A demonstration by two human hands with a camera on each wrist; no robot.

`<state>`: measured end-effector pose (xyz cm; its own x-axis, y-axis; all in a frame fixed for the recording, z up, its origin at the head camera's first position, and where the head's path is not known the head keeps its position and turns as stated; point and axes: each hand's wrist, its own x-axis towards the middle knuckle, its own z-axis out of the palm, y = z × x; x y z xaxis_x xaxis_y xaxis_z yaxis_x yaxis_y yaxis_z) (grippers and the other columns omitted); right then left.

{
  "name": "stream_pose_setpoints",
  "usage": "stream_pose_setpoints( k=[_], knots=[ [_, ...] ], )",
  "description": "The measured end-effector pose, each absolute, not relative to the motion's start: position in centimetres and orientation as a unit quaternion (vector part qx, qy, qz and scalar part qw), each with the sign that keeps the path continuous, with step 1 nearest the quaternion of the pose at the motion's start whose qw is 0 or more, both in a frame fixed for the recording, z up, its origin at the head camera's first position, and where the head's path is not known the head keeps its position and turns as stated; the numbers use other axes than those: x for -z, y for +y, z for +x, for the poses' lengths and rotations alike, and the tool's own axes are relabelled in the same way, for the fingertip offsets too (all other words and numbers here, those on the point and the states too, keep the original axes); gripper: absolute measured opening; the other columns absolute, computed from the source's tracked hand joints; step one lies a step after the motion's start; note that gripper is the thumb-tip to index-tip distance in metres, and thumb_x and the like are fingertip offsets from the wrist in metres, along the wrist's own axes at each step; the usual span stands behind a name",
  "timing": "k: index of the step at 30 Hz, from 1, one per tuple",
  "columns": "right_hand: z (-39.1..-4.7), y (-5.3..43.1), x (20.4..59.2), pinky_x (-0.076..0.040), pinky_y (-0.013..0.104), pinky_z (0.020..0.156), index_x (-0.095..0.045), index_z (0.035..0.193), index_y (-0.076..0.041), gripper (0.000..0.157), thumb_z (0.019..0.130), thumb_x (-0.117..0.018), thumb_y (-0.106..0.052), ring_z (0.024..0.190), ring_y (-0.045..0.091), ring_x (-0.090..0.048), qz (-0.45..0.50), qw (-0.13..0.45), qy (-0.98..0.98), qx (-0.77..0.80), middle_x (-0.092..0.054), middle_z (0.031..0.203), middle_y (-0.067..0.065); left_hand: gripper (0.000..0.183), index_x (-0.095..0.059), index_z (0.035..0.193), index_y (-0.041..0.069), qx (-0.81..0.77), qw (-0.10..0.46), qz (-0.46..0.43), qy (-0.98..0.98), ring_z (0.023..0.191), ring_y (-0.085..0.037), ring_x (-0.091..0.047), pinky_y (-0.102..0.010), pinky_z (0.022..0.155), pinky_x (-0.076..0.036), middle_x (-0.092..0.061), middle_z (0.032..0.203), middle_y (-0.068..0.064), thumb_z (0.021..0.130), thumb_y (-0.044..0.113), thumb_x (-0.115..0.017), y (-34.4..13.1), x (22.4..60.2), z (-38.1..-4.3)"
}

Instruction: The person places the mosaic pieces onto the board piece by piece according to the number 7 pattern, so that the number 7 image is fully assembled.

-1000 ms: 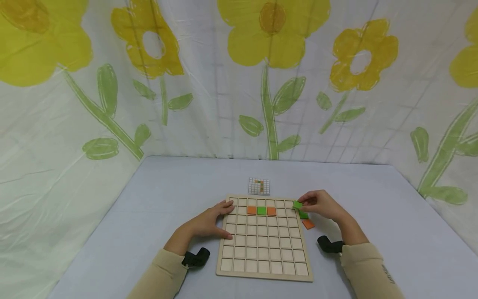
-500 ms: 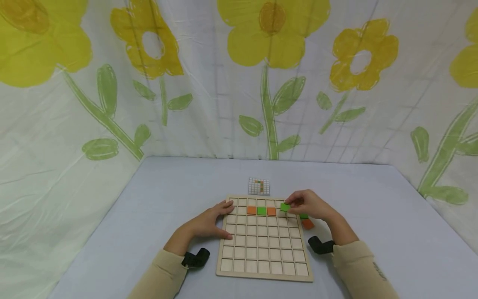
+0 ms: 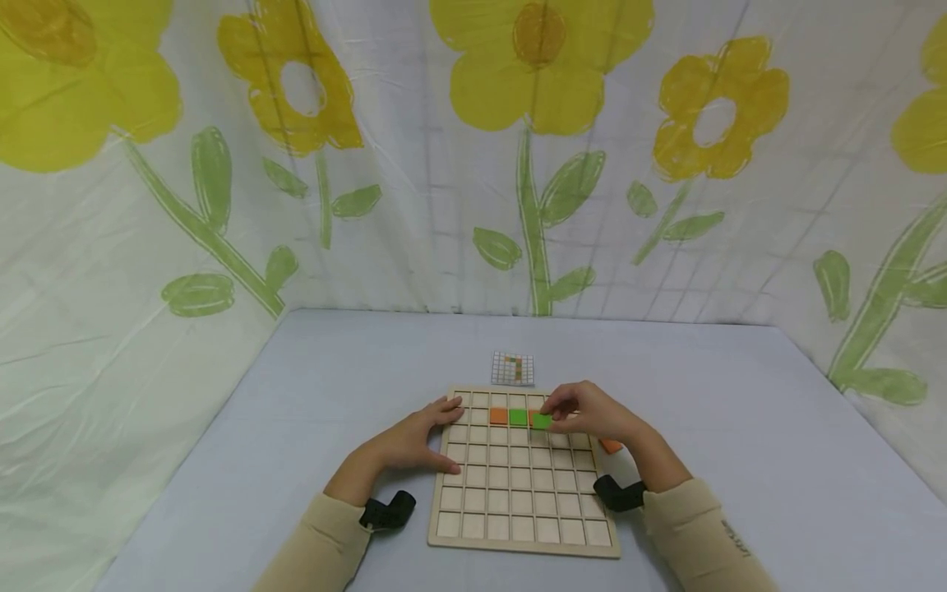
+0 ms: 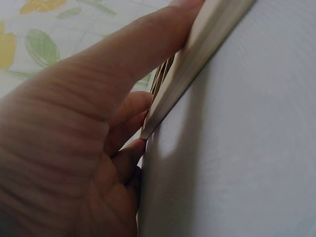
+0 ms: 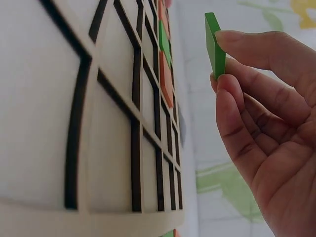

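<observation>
My right hand (image 3: pixel 594 413) pinches a square green tile (image 5: pixel 215 47) between thumb and fingertips. The tile is held above the wooden grid board (image 3: pixel 519 501), and in the head view it overlaps the right orange tile of a short row. That row, near the board's far side, has an orange tile (image 3: pixel 499 416), a green tile (image 3: pixel 518 417) and the partly covered orange one. My left hand (image 3: pixel 408 440) rests along the board's left edge, thumb and fingers spread apart. In the left wrist view its thumb presses the board's wooden rim (image 4: pixel 197 54).
Beyond the board lies a small card (image 3: pixel 512 369) printed with a grid and coloured squares. Another orange tile (image 3: pixel 610 446) lies on the white table (image 3: pixel 355 353) right of the board, partly behind the right forearm. A flower-patterned curtain (image 3: pixel 407 247) hangs behind the table.
My right hand has carried the green tile leftward from the board's right edge to over the row of tiles. The left hand and the board have stayed still.
</observation>
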<state>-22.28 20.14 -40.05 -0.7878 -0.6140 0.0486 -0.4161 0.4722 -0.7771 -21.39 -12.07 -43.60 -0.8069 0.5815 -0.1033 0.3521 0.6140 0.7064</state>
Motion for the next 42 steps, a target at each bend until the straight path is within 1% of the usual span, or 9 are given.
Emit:
stream_pose_setpoints(
  k=[4, 16, 20, 27, 42],
  knots=[
    [-22.0, 19.5, 40.0, -0.053, 0.024, 0.072, -0.066, 0.101, 0.004, 0.023, 0.082, -0.07, -0.008, 0.08, 0.003, -0.058, -0.316, 0.12, 0.845, 0.414, -0.064, 0.1, 0.019, 0.092, -0.037, 0.144, 0.014, -0.35, 0.162, 0.265, 0.884, 0.146, -0.028, -0.01, -0.055, 0.113, -0.019, -0.021, 0.156, 0.0, 0.068, 0.041, -0.081, -12.1, 43.6, -21.4],
    [-22.0, 19.6, 41.2, -0.053, 0.023, 0.069, -0.066, 0.102, 0.004, 0.023, 0.083, -0.069, -0.008, 0.077, 0.005, -0.059, -0.291, 0.144, 0.846, 0.422, -0.064, 0.095, 0.015, 0.091, -0.037, 0.144, 0.015, -0.347, 0.162, 0.263, 0.886, 0.146, -0.025, -0.009, -0.054, 0.114, -0.019, -0.021, 0.156, 0.002, 0.068, 0.041, -0.081, -12.2, 43.5, -21.4],
    [-22.0, 19.7, 41.9, -0.052, 0.022, 0.067, -0.067, 0.099, 0.0, 0.021, 0.081, -0.072, -0.01, 0.075, 0.006, -0.058, -0.272, 0.152, 0.855, 0.415, -0.064, 0.091, 0.011, 0.091, -0.037, 0.144, 0.014, -0.347, 0.167, 0.264, 0.884, 0.146, -0.026, -0.009, -0.054, 0.114, -0.018, -0.021, 0.156, 0.002, 0.069, 0.041, -0.081, -12.1, 43.5, -21.4],
    [-22.0, 19.7, 42.5, -0.052, 0.023, 0.067, -0.068, 0.098, -0.003, 0.019, 0.081, -0.072, -0.009, 0.075, 0.007, -0.058, -0.269, 0.147, 0.855, 0.418, -0.063, 0.092, 0.011, 0.091, -0.037, 0.144, 0.013, -0.347, 0.164, 0.262, 0.885, 0.146, -0.028, -0.01, -0.055, 0.113, -0.019, -0.021, 0.156, 0.0, 0.068, 0.041, -0.081, -12.0, 43.4, -21.5],
    [-21.9, 19.6, 42.3, -0.052, 0.022, 0.067, -0.068, 0.098, -0.002, 0.019, 0.08, -0.072, -0.008, 0.075, 0.005, -0.058, -0.272, 0.148, 0.855, 0.417, -0.063, 0.092, 0.011, 0.091, -0.037, 0.144, 0.014, -0.35, 0.165, 0.26, 0.885, 0.146, -0.027, -0.01, -0.054, 0.114, -0.018, -0.02, 0.156, 0.001, 0.068, 0.039, -0.081, -12.1, 43.5, -21.4]
  ],
)
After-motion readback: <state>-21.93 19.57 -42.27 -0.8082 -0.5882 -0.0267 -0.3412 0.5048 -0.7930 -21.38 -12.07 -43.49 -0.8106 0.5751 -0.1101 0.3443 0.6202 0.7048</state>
